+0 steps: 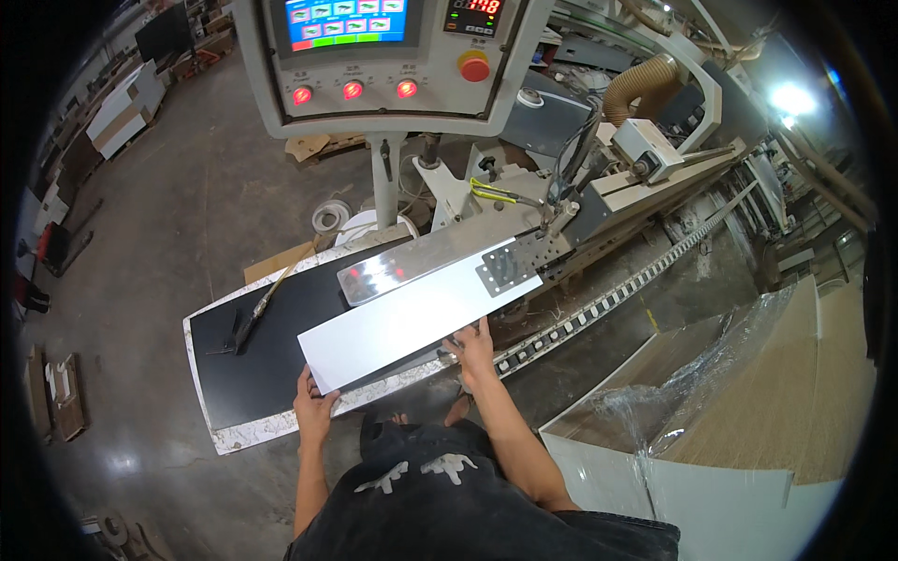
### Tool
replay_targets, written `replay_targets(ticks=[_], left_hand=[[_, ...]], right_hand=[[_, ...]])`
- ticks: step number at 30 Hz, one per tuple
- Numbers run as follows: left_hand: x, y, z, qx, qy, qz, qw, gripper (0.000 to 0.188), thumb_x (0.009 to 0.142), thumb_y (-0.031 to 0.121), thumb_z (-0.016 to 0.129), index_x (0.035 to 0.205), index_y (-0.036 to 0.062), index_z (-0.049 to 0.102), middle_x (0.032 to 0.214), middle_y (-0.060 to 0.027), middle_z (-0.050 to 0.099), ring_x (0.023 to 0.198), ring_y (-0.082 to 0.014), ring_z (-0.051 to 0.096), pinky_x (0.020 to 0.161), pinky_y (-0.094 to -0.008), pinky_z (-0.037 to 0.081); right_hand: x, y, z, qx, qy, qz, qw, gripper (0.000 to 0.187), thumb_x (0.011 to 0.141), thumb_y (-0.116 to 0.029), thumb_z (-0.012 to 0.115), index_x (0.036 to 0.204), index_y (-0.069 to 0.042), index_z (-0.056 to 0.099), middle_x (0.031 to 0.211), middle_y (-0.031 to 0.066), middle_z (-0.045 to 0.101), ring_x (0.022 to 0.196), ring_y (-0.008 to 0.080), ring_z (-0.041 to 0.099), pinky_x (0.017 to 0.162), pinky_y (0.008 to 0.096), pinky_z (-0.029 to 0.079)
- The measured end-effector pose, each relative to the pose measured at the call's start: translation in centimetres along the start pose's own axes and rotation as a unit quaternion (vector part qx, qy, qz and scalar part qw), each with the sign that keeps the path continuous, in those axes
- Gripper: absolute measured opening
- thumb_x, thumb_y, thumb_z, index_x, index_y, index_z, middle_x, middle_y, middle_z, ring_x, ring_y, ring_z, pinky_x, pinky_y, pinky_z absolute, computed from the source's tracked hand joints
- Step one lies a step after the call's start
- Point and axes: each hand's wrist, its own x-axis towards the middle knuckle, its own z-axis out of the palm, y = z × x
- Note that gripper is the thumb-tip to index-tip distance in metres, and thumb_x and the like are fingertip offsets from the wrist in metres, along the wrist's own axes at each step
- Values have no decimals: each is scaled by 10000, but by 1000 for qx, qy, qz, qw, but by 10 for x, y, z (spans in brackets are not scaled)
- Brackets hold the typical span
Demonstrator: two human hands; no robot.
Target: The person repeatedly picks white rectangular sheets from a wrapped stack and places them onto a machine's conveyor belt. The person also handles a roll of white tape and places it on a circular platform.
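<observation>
A long white panel (412, 323) lies slanted across the machine's infeed, its far right end under a perforated metal plate (508, 272). My left hand (313, 404) grips the panel's near left corner, the thumb at its edge. Further right, my right hand (473, 350) holds the near long edge with its fingers somewhat apart; the fingertips are partly hidden against the board. Along the panel's far side runs a shiny metal guide (374, 278). Beneath the left part is a black tabletop (271, 374) with a marbled border, where an air blow gun (251, 329) rests on its hose.
A control box (393, 89) with a lit screen and a red stop button stands beyond the table. The machine body (645, 187) and its chain track (599, 313) extend to the far right. Film-wrapped boards (739, 402) are stacked at my right.
</observation>
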Motion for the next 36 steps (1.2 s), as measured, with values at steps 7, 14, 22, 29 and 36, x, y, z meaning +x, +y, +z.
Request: replay_targets(ticks=[7,14,22,29,36], left_hand=[[-4,16,32,189,50,48,979,810,787,-11,849,1520,13,508,1230,-140,583,1097,-235,610,943,-357,529],[4,31,93,288,75,161,941,820,746,146,903,1478,43,550,1392,-181,500,1331,-375,471,1123,-468,393],[28,59,155,429,44,210,877,842,668,295,932,1399,55,588,1483,-153,525,1429,-406,425,1200,-610,254],[44,52,215,378,24,234,895,810,714,364,916,1351,21,551,1504,-172,496,1461,-421,391,1217,-682,164],[56,84,217,368,-78,268,887,640,825,284,837,1369,36,609,1508,-216,482,1436,-440,398,1207,-635,227]], right_hand=[[23,-24,-26,62,-15,33,997,1026,895,128,466,1704,-201,-71,1426,124,528,1233,261,572,1069,483,504],[58,-63,-67,66,-12,41,997,1049,864,165,444,1702,-203,-70,1440,136,545,1244,288,600,1077,486,504],[93,-107,-113,101,-26,-2,995,1053,876,146,503,1711,-215,-27,1408,140,573,1256,277,605,1119,564,478],[50,-72,-117,108,-85,115,984,1007,1020,-598,610,1665,-44,72,1609,273,295,1445,467,419,1130,632,423],[4,-40,-44,218,-122,74,966,1231,910,-819,544,1676,-49,-36,1733,225,129,1591,375,200,1250,637,209]])
